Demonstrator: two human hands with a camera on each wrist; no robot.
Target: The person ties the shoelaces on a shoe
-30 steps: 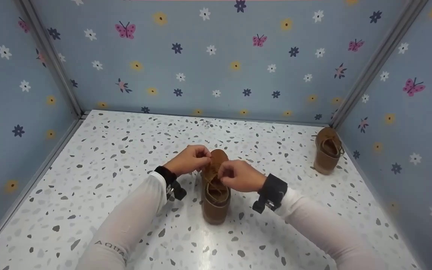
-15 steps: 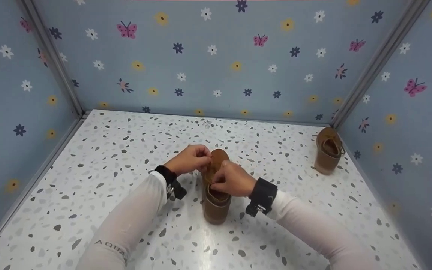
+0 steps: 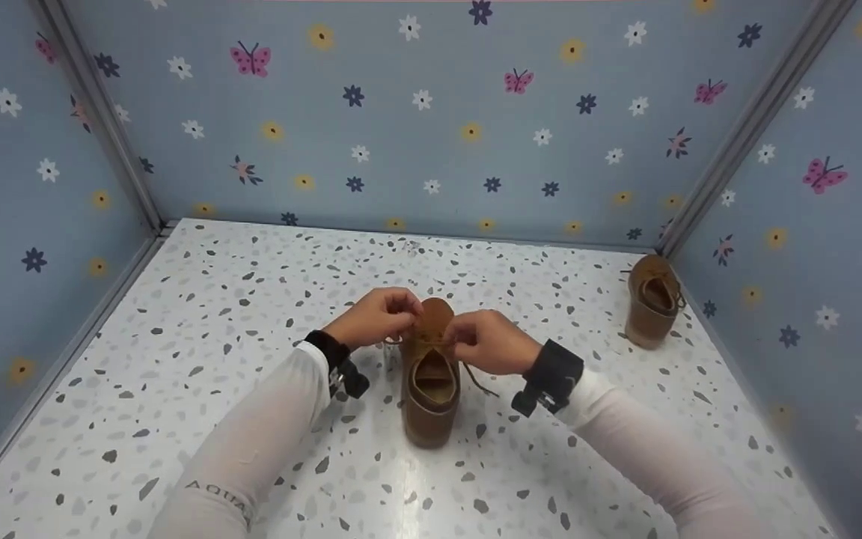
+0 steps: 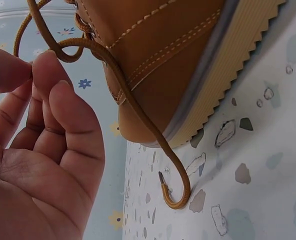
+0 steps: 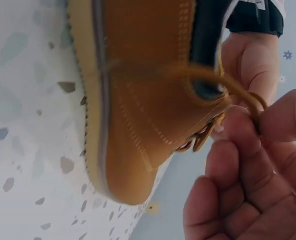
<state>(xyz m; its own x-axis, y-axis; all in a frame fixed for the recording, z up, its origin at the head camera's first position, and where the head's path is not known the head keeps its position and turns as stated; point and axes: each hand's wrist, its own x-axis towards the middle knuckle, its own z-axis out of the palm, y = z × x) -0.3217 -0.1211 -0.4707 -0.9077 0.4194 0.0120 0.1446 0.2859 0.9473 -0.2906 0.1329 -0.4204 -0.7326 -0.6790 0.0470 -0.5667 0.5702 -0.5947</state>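
Observation:
A brown lace-up shoe [image 3: 431,428] stands on the speckled surface, toe pointing away from me. My left hand [image 3: 375,318] is at its left side near the toe, thumb and forefinger pinching the brown shoelace [image 4: 143,115]. From there, a free lace end hangs down and curls by the sole in the left wrist view. On the opposite side, my right hand [image 3: 494,342] pinches another stretch of lace [image 5: 233,82] between thumb and fingertip. A lace tail [image 3: 481,380] sticks out below that hand. The shoe's opening faces up between my wrists, while my fingers partly cover the eyelets.
A matching brown shoe [image 3: 649,326] stands at the far right, close to the side wall. Blue panels [image 3: 431,135] with flowers and butterflies enclose the white speckled surface [image 3: 266,277] at the back and both sides.
My right hand first moved left and toward the heel over the shoe opening, then back to the right with the lace. A lace tail now shows on the right. My left hand stays nearly still.

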